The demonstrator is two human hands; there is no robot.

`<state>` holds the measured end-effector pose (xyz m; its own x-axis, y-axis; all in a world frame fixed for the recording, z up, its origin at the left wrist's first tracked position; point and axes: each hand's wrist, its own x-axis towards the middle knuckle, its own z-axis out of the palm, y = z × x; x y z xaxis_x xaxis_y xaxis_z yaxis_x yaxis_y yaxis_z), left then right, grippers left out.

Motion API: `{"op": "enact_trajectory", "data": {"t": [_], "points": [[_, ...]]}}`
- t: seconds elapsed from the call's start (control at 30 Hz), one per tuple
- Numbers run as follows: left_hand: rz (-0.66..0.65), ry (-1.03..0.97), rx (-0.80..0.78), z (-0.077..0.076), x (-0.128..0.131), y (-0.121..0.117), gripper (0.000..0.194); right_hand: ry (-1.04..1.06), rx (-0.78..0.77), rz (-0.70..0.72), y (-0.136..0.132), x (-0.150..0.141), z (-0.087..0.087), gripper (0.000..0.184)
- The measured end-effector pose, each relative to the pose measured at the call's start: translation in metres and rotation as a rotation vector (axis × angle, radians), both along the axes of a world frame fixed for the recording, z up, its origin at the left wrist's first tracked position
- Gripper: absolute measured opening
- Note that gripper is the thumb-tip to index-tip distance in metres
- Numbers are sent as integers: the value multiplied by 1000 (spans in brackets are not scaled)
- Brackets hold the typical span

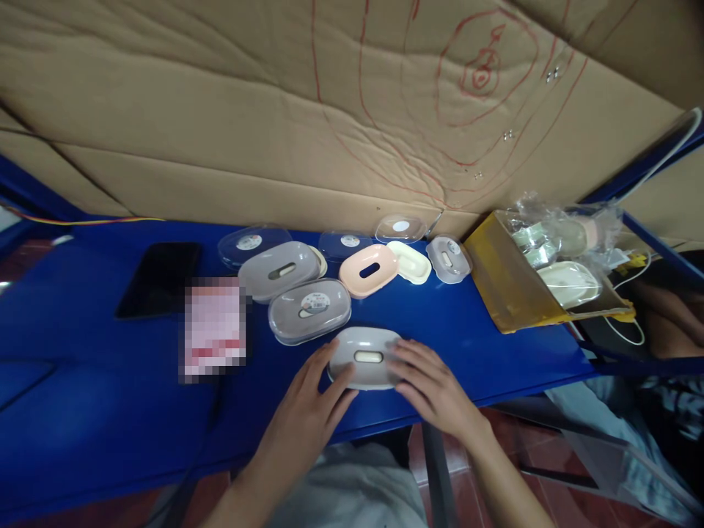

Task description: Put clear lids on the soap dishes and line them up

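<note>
A grey oval soap dish (366,339) lies near the table's front edge, a pale bar showing through its central slot. My left hand (316,400) grips its left end, thumb in front and fingers along the side. On the right end rest the fingers of my right hand (432,381), curled over the rim. Just behind, a grey soap dish under a clear labelled lid (309,312) sits beside an uncovered grey dish (280,271). A peach slotted tray (352,277) overlaps a cream dish (413,264) farther back.
Clear lids (234,253) lie along the cardboard wall (220,110). A small lidded grey dish (448,258) stands by an open box (489,282) of bagged dishes at right. A black flat object (159,279) and a blurred pink packet (214,326) lie left on the blue table (110,411).
</note>
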<state>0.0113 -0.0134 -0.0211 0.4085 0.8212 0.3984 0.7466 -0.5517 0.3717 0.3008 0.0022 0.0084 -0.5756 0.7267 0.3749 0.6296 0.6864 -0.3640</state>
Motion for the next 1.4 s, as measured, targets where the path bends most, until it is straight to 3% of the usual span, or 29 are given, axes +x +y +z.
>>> {"op": "enact_trajectory", "data": {"t": [0.17, 0.33, 0.6, 0.7, 0.77, 0.83, 0.93, 1.03, 1.13, 1.23, 1.4], "points": [[3, -74, 61, -3, -6, -5, 23, -83, 74, -158, 90, 22, 21, 48], [63, -130, 67, -6, -10, -10, 21, -182, 87, -270, 178, 29, 21, 48], [72, -185, 29, -6, -11, -10, 18, -227, 224, -537, 242, 10, 22, 61], [60, -176, 23, -6, -11, -12, 18, -187, 237, -599, 254, 8, 28, 41], [63, -169, 3, -7, -12, -13, 19, -159, 238, -581, 248, 10, 33, 26], [87, -185, -40, -7, -12, -14, 24, -137, 238, -543, 227, 14, 36, 26], [132, -272, -144, -8, -13, -15, 41, -55, 265, -437, 166, 17, 32, 23], [131, -368, -263, -11, -16, -15, 66, 173, 295, -98, 92, 11, 16, 22], [115, -414, -338, -14, -17, -15, 86, 228, 208, 66, 36, -4, -1, 31], [119, -411, -368, -17, -17, -15, 96, 229, 103, 98, 13, -19, -9, 30], [89, -381, -370, -17, -18, -14, 101, 104, 32, 192, 13, -33, 2, 41]]}}
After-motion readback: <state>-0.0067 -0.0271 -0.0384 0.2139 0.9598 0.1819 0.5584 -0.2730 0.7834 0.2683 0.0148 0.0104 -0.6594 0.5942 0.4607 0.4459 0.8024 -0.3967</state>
